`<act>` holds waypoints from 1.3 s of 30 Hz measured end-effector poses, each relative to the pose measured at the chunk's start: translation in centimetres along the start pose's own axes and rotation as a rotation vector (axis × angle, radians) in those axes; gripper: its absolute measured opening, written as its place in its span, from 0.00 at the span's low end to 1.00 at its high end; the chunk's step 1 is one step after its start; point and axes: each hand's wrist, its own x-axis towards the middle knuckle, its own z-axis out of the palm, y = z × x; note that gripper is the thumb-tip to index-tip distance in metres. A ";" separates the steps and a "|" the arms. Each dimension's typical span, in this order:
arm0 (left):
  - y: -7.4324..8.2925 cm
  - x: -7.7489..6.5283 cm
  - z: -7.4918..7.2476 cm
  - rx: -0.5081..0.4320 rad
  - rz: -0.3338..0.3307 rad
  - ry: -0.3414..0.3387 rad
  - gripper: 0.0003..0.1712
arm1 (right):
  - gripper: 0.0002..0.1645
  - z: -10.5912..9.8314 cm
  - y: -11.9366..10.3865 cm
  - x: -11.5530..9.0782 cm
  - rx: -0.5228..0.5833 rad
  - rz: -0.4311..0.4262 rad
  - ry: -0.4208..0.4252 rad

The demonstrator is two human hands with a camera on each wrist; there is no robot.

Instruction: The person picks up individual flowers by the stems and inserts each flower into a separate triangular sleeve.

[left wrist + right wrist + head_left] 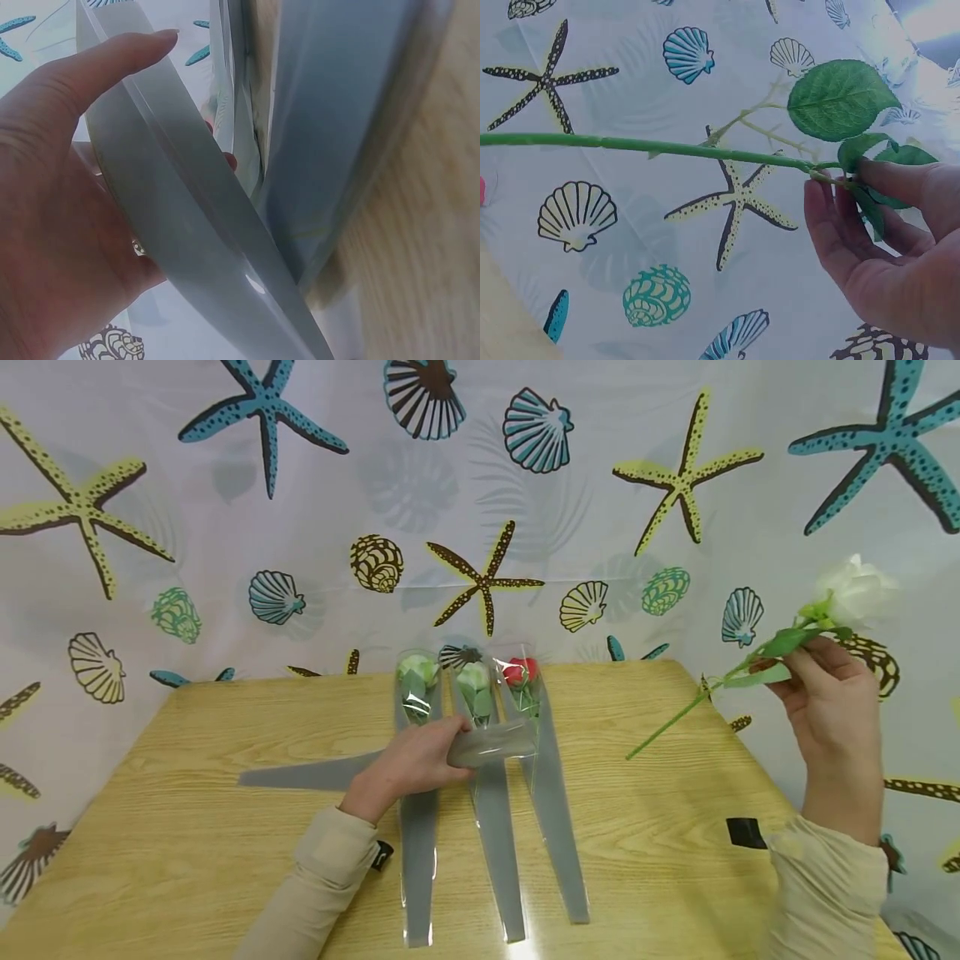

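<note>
My left hand (416,758) grips a grey plastic flower sleeve (307,772) with a clear front. Its narrow end points left and its wide end lies to the right of my fingers. In the left wrist view the thumb lies along one side of the sleeve (187,180). My right hand (832,706) pinches the green stem of an artificial white rose (857,593), raised above the table's right side. The bloom is up and the stem slants down left. In the right wrist view, fingertips and thumb meet at the leaf joint of the stem (682,150); the bloom is out of that view.
Two pale roses in sleeves (418,860) (498,843) and a red rose in a sleeve (555,827) lie side by side on the wooden table (187,843), partly under my left hand. A black patch (746,832) is at right. A patterned curtain (315,527) hangs behind.
</note>
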 end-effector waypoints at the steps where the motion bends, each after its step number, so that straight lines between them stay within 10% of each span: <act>1: 0.0 0.0 0.0 -0.003 0.001 -0.002 0.32 | 0.11 0.4 0.1 0.0 0.039 -0.023 0.015; 6: 0.0 -0.1 0.2 -0.009 0.000 -0.007 0.33 | 0.09 2.3 1.3 0.1 0.156 -0.027 0.086; 39: 0.7 0.1 -0.1 -0.047 0.003 0.076 0.36 | 0.07 8.0 9.9 -0.6 -0.236 0.208 -0.078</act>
